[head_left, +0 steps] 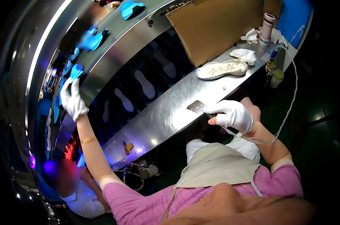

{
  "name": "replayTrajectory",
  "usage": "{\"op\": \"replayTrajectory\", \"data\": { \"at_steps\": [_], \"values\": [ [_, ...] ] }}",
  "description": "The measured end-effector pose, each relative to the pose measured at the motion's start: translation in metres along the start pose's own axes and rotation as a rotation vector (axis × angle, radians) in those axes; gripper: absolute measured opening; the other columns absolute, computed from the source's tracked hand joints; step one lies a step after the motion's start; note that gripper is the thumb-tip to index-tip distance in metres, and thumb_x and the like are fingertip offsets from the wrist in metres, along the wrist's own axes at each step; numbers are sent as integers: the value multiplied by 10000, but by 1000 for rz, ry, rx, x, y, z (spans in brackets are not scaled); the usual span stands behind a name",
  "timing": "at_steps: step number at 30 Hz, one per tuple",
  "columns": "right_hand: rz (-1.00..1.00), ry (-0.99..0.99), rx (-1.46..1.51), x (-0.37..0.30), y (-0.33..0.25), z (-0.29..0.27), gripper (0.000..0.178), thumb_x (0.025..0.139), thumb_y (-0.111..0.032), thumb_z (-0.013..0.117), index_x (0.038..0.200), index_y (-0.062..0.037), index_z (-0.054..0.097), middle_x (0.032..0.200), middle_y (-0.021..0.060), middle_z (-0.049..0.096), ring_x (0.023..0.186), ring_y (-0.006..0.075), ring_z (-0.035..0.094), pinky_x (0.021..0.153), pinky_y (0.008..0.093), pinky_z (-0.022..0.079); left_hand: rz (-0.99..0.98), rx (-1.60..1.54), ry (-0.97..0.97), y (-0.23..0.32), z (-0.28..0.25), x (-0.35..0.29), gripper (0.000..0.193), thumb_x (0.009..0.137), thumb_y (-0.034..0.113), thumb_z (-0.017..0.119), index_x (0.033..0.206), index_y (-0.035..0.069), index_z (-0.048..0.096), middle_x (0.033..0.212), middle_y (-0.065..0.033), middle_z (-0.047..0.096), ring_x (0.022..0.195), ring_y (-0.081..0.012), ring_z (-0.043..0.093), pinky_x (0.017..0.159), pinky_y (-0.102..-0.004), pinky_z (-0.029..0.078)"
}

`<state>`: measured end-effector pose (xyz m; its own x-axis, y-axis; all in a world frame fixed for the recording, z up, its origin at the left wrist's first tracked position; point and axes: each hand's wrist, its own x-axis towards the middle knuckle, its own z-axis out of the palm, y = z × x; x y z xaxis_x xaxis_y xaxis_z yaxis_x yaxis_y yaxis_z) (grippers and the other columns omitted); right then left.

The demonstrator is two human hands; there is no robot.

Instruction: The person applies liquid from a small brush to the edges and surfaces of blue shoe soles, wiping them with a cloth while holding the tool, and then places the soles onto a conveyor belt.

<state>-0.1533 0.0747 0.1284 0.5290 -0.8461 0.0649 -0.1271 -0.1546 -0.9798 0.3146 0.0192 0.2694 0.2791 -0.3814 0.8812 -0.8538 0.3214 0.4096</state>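
Observation:
My left hand (74, 101), in a white glove, is stretched out to the belt at the far left. Its fingers close on a bright blue shoe piece (77, 70), partly hidden behind them. Over the metal bench's near edge, my right hand (233, 114), in a white glove with some fingertips bare, grips a flat brush (195, 106) with dark bristles. A thin clear tube (294, 90) loops down on the right to my right wrist and hand. A whitish shoe sole (221, 70) lies on the bench beyond the brush.
The metal bench (158, 120) runs diagonally before me. Pale soles (144, 84) sit in a dark rack behind it. A cardboard sheet (218, 28) stands at the back. Blue pieces (131, 9) lie on the belt. Another person (83, 195) is at lower left.

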Motion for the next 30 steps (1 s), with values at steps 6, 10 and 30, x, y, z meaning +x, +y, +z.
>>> {"op": "replayTrajectory", "data": {
  "at_steps": [6, 10, 30],
  "values": [
    [-707, 264, -506, 0, 17, -4, 163, 747, -16, 762, 888, -43, 684, 816, 67, 649, 720, 157, 643, 618, 273, 516, -22, -445, 409, 89, -52, -25, 510, 956, 405, 540, 1126, -66, 633, 1061, -178, 663, 973, -203, 617, 934, -358, 501],
    [-457, 374, -278, -5, 26, 1, 200, 744, 25, 749, 908, -52, 666, 819, 71, 671, 709, 163, 636, 671, 262, 511, -107, -985, 65, 106, -47, -60, 378, 975, 348, 479, 839, 25, 619, 1060, -200, 603, 856, -237, 580, 765, -323, 522],
    [-322, 344, 94, 31, 35, 41, 148, 803, -30, 707, 899, -25, 594, 760, 51, 653, 674, 86, 626, 631, 228, 520, -1409, -1756, -264, 155, 94, -311, 769, 883, 738, 367, 1330, 126, 504, 1272, -115, 575, 1119, -260, 582, 998, -413, 476]
  ]
}}
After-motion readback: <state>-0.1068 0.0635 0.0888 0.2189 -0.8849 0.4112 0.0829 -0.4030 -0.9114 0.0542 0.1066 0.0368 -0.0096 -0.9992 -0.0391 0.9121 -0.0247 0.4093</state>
